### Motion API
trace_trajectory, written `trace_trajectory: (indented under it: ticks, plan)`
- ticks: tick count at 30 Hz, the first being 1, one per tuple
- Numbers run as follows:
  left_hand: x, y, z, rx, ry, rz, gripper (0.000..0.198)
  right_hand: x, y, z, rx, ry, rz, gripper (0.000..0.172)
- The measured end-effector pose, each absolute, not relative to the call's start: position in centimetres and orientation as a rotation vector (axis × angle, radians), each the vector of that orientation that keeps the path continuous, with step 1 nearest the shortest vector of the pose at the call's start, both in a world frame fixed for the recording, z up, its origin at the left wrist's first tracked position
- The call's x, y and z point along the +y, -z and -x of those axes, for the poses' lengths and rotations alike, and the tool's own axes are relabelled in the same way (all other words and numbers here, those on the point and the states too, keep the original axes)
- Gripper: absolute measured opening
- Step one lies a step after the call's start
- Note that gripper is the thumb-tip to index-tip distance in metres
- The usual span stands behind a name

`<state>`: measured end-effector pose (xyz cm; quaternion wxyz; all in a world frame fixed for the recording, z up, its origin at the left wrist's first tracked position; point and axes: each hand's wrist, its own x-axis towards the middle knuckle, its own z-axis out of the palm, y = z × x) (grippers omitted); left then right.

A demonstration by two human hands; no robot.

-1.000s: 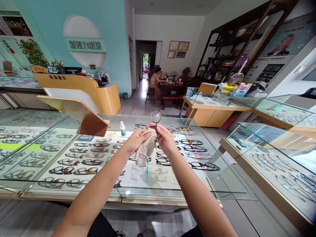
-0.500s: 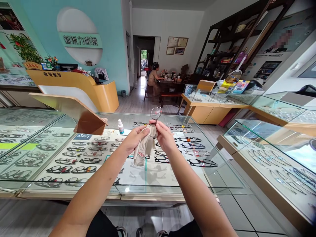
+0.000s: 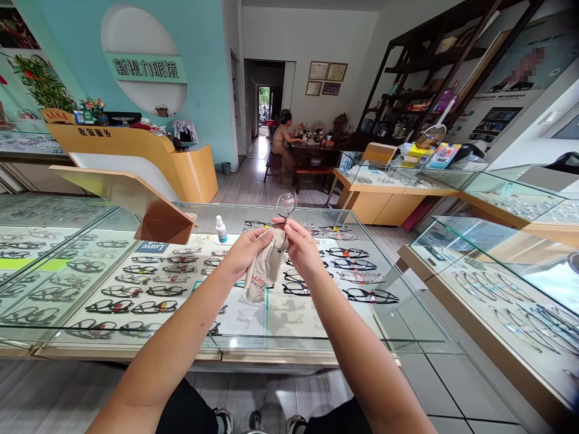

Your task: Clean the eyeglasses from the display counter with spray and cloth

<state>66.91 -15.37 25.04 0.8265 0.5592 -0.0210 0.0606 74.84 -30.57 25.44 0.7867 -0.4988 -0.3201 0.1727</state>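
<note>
Above the glass display case [image 3: 244, 337] I hold a pair of eyeglasses [image 3: 286, 205] on end, one clear lens pointing up. My left hand [image 3: 249, 248] is closed on a beige cloth [image 3: 263, 274], which hangs down below the fingers with red print on it. Fingers of my right hand [image 3: 302, 246] pinch the eyeglasses near the middle of the frame, close against the cloth. The lower lens is hidden by the cloth and fingers. A small white spray bottle [image 3: 221, 229] stands upright on the glass, left of my hands.
Rows of eyeglasses [image 3: 165, 290] lie inside the case beneath my arms. A tilted wooden mirror stand [image 3: 167, 232] is at the left. Another glass case [image 3: 479, 289] stands at the right. Farther back, a person [image 3: 283, 141] sits at a dark table.
The hands stay close together, with the cloth and eyeglasses still held. The cloth's hanging end has shifted slightly, and the view has tilted a little.
</note>
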Motion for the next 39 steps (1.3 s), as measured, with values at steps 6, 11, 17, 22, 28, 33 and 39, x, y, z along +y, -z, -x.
trace_trajectory:
  ticks: [6, 11, 17, 22, 28, 33, 39]
  plan:
    - [-15.6, -25.3, -66.7, -0.079, -0.099, -1.178, 0.066, -30.4, -25.4, -74.6, -0.699, -0.376, 1.064, 0.036]
    - [-15.5, -25.3, -66.7, -0.108, -0.128, -1.202, 0.067, -30.3, -25.4, -74.6, -0.685, -0.389, 1.066, 0.037]
    - [-15.1, -25.2, -66.7, -0.055, -0.076, -1.162, 0.056, -30.5, -25.6, -74.6, -0.713, -0.421, 0.993, 0.035]
    - [-15.6, -25.4, -66.6, -0.070, -0.089, -1.129, 0.051, -30.4, -25.7, -74.3, -0.707, -0.444, 0.936, 0.034]
    - [-16.4, -25.4, -66.6, -0.033, -0.128, -1.037, 0.052, -30.2, -25.6, -74.1, -0.693, -0.452, 0.913, 0.037]
    - [-16.6, -25.2, -66.7, 0.025, -0.152, -0.984, 0.057, -30.1, -25.5, -74.2, -0.705, -0.435, 0.922, 0.037]
    - [-16.7, -25.4, -66.7, 0.037, -0.175, -0.968, 0.062, -30.1, -25.4, -74.4, -0.688, -0.442, 0.918, 0.036]
